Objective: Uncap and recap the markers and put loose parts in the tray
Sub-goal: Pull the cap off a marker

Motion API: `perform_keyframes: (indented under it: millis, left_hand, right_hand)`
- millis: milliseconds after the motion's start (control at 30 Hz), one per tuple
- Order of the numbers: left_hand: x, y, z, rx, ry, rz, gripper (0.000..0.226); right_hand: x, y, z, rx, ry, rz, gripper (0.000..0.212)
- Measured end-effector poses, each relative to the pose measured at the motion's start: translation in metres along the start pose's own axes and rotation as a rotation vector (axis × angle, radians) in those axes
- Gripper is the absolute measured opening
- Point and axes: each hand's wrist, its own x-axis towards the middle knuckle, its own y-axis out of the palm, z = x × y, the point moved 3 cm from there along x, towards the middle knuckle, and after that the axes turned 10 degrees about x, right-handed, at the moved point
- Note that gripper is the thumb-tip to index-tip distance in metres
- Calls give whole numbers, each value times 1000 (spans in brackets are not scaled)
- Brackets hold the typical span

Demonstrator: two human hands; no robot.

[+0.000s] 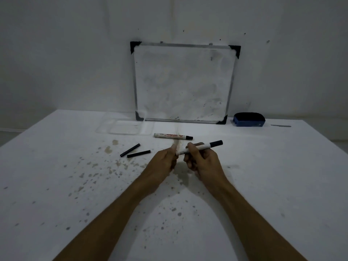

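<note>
My right hand [199, 159] grips a white marker [204, 146] with a black cap on its far right end, held slantwise above the table. My left hand [165, 159] pinches the marker's near left end with thumb and fingers. A second white marker [172, 136] with red lettering and a black cap lies flat just beyond my hands. Two thin black loose parts lie to the left: one [130, 150] slanted, the other [138, 153] beside it. A clear plastic tray [124, 127] sits at the back left, with nothing visible inside.
A small whiteboard [183, 82] leans on the wall at the table's back. A blue eraser [249, 119] sits to its right, with a thin grey strip [280, 126] further right. The white table [75, 185] is speckled with brown stains.
</note>
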Motion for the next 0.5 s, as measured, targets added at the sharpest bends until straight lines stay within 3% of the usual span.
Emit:
perform_keyframes:
  millis: [67, 267, 400, 500]
  left_hand:
    - [-1, -2, 1, -87, -22, 13, 52]
    - [-12, 3, -2, 284, 225, -83, 35]
    - [-9, -2, -1, 194, 197, -95, 27]
    - [-11, 1, -2, 282, 236, -91, 26]
  right_hand:
    - [1, 2, -1, -14, -22, -8, 41]
    - [3, 0, -4, 56, 65, -67, 40]
    - [3, -1, -3, 71, 90, -12, 36]
    - [3, -3, -5, 84, 108, -17, 39]
